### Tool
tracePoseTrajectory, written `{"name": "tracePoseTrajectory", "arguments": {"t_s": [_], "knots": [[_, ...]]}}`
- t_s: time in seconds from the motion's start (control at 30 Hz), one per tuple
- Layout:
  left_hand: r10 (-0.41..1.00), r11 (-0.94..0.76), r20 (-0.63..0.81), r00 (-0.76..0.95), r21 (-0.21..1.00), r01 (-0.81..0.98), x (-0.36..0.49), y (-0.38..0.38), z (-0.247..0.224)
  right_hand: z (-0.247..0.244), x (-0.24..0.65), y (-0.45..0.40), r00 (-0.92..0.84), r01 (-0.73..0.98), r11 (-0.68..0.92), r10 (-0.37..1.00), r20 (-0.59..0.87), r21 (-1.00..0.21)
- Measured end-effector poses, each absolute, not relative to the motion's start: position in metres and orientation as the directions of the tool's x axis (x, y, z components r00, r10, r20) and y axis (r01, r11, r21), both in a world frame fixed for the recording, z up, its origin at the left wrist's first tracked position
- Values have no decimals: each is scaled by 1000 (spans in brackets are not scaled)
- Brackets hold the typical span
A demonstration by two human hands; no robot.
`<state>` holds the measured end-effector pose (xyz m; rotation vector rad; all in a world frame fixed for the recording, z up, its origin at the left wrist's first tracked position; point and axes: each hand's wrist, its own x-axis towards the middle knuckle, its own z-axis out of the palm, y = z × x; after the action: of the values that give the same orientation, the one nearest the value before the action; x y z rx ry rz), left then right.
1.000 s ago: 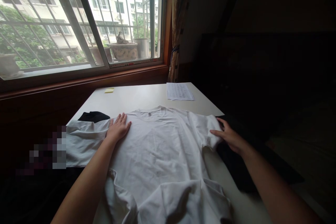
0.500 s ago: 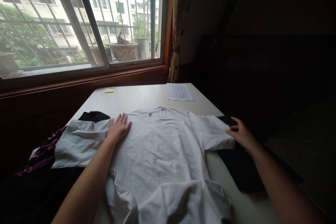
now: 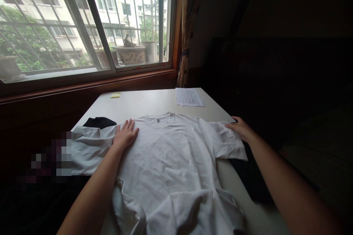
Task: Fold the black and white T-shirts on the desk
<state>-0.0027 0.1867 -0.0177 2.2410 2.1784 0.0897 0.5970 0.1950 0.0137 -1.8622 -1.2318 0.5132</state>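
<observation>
A white T-shirt lies front up on the table, its collar toward the window and its lower part bunched in folds near me. My left hand rests flat on the shirt by the left shoulder, fingers stretched out. At the upper edge of the right sleeve is my right hand, its thumb on top of the white cloth and its fingers closed around that edge, partly hidden. Beneath that sleeve lies a dark cloth. Another black cloth shows behind the left sleeve.
The white table carries printed sheets at its far right and a yellow sticky-note pad at its far left. Beyond stands a barred window with a tied curtain. Dark clothing at the left edge is partly pixelated.
My right hand has moved left and slightly up from the sleeve's end to its upper edge, its fingers now closed there. My left hand has stayed in place.
</observation>
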Motion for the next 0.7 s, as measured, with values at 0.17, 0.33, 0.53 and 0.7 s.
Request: {"name": "tracePoseTrajectory", "arguments": {"t_s": [0.17,0.33,0.53,0.7], "knots": [[999,-28,37,26,54,998,-5,189,-22,21,602,200,376,764,-41,839,392,-644],[999,-27,39,25,56,998,-6,191,-26,17,606,194,225,908,40,793,565,-418],[998,-35,52,31,61,998,-6,189,-24,1,605,195,186,969,-63,817,546,-237],[998,-36,51,33,59,998,-5,189,-23,-2,607,202,126,990,-68,831,542,-126]]}}
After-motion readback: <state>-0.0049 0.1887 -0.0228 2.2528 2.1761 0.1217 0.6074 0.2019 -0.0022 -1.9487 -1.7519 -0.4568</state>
